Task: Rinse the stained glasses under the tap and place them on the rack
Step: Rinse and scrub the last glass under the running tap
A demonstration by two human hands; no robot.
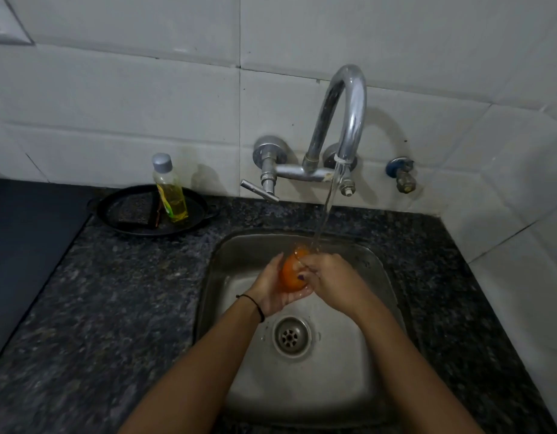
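Rinsing step. Left hand (275, 288) cradles an orange-stained glass (292, 274) over the sink (377, 277), grip closed around it; right hand (329, 278) clasps its rim under the tap (349, 120) stream. Next, probably: tip out, find rack — none in view.

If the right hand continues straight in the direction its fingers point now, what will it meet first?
The right hand points left toward the orange-stained glass, which it already seems to touch. Beyond that, it would probably meet the left hand cupping the glass from the other side. Depth is hard to judge here.
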